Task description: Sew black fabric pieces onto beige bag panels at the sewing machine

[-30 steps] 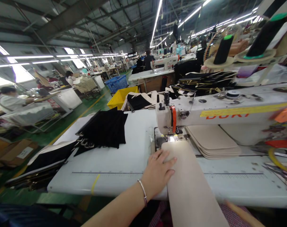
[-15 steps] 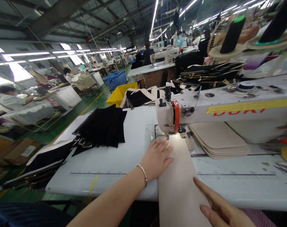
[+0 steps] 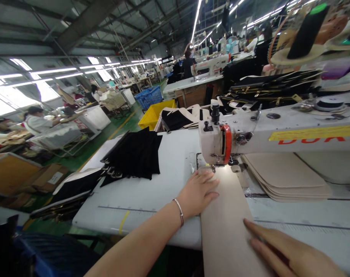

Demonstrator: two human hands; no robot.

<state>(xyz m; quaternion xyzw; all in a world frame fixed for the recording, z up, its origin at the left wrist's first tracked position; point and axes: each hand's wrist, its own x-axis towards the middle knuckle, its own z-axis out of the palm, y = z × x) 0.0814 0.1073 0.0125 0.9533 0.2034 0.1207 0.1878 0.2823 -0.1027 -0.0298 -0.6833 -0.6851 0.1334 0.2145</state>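
Note:
A long beige panel (image 3: 225,215) lies under the presser foot of a white sewing machine (image 3: 214,144) and hangs over the table's front edge. My left hand (image 3: 199,192) rests flat on the panel's left side close to the needle area, fingers spread, a silver bangle at the wrist. At the panel's right edge is my right hand (image 3: 281,246), slightly blurred. Its index finger stretches along the edge and its thumb touches the panel's top, without a visible firm grip. Fingers of my left hand partly hide the needle area.
Stacked beige rounded panels (image 3: 287,177) lie under the machine arm. Black fabric pieces (image 3: 134,154) are piled on the table (image 3: 129,196) to the left. Behind stand a yellow crate (image 3: 154,113) and a blue basket (image 3: 148,97). A thread cone (image 3: 307,32) rises at back right.
The view has turned slightly left, so the table and machine sit farther right. My left hand stays by the needle; my right hand's index finger and thumb look closer together.

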